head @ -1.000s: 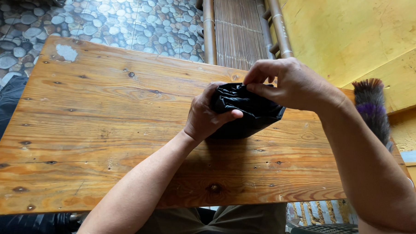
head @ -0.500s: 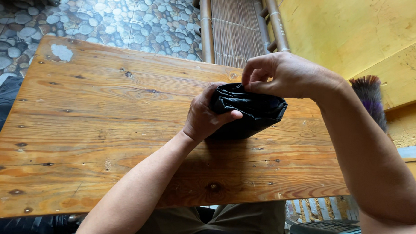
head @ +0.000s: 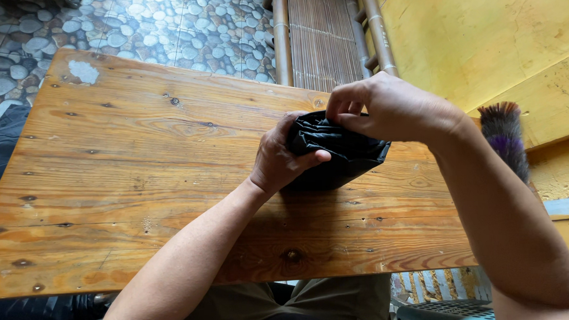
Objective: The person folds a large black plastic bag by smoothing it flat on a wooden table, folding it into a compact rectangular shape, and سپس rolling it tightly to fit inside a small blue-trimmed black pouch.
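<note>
Filling most of the frame, a wooden table (head: pixel 128 184) carries a crumpled black plastic bag (head: pixel 341 153) right of centre. Left hand (head: pixel 278 160) grips its near side; right hand (head: pixel 390 106) pinches its top edge.

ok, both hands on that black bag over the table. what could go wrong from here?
1. The black bag is thin, crumpled plastic; the right hand pinches its top edge while the left hand grips the side, so opposing pulls might tear it.
2. It sits toward the right end of the wooden table, so it could slide off if released.
3. What the bag holds cannot be seen.
</note>
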